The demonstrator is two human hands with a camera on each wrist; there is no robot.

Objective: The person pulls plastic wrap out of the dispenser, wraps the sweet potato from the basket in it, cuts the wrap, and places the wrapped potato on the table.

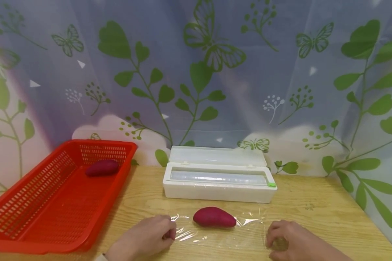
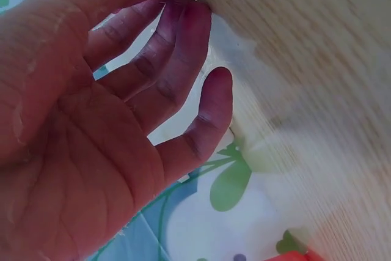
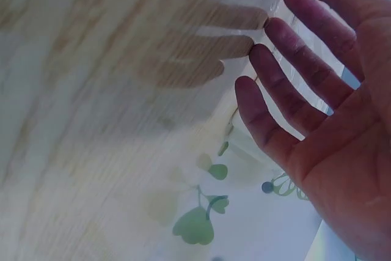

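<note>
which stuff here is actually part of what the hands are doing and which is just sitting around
In use:
- left hand and right hand, touching the sheet's two ends
- cling film sheet
- purple sweet potato lying on it
- cling film dispenser box, lid open

Lying about:
- red basket
- second sweet potato inside it

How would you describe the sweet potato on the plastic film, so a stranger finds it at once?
On the wooden table, in front of the white wrap dispenser, lies a clear film sheet. The purple sweet potato rests on it between both hands; the other sweet potato sits in the red basket.
</note>
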